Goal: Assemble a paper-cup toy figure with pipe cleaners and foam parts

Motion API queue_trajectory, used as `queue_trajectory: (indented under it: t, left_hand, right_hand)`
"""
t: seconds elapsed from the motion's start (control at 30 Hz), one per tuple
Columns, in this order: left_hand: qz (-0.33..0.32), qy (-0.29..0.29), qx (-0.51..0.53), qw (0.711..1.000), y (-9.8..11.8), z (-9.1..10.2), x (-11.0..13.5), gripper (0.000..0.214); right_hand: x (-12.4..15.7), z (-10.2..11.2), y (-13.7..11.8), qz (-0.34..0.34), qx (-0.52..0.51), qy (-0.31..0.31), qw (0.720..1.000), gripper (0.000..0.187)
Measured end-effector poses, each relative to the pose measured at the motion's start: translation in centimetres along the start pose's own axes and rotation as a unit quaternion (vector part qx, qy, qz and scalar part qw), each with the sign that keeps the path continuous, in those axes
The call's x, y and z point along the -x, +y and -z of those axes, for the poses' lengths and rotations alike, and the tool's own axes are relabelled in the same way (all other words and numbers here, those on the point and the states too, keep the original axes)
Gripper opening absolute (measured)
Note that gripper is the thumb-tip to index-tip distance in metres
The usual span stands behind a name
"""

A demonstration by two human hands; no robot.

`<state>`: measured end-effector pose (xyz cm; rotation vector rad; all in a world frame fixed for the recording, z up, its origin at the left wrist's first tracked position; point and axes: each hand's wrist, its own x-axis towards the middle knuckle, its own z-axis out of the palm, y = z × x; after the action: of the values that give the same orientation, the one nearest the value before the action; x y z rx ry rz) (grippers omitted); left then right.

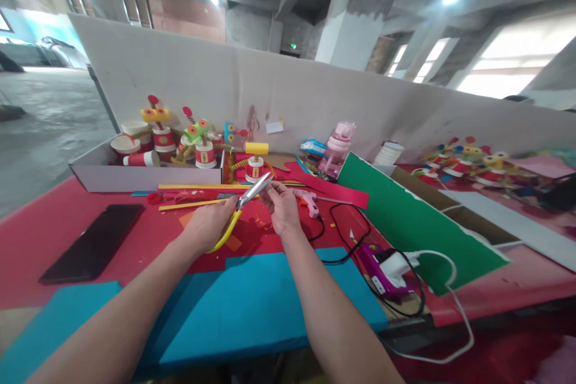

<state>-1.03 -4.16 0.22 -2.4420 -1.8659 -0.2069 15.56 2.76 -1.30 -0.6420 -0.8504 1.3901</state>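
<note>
Yellow-handled scissors (255, 191) are in my left hand (210, 225), their blades slanting up to the right and looking closed or nearly so. Close by the blade tips is my right hand (283, 209), its thumb and fingers pinched together; whatever they hold is too small to make out. Just behind the blades stands a paper-cup figure (255, 169) with a yellow paper roll on top and folded paper arms. Yellow paper strips (189, 205) and orange scraps lie on the red table covering under and beside my hands.
A white box (148, 179) of finished-looking cup figures stands back left, near a black phone (94, 243). To the right are a pink glue gun (310, 203), a purple power strip (387, 273) with looping cables, and a green board (414, 222). Blue sheet (252, 306) covers the front edge.
</note>
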Motion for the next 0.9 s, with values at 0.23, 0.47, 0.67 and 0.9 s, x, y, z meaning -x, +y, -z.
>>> queue_trajectory:
  t: [0.23,0.47,0.67,0.9]
  left_hand:
    - [-0.004,0.005,-0.001,1.000,-0.03,-0.06,0.02,0.036]
    - [0.000,0.002,-0.008,1.000,0.04,0.07,0.02,0.038]
    - [0.001,0.001,-0.008,1.000,0.03,0.13,0.05,0.040]
    - [-0.001,0.000,-0.008,1.000,0.04,0.24,0.07,0.041]
  right_hand:
    - [0.01,0.07,0.08,0.002,0.002,-0.007,1.000,0.018]
    - [-0.08,0.13,0.13,0.001,0.002,-0.005,1.000,0.016]
    - [-0.03,0.05,0.02,0.000,-0.001,-0.006,1.000,0.015]
    - [0.20,-0.08,-0.25,-0.002,0.006,-0.005,1.000,0.017]
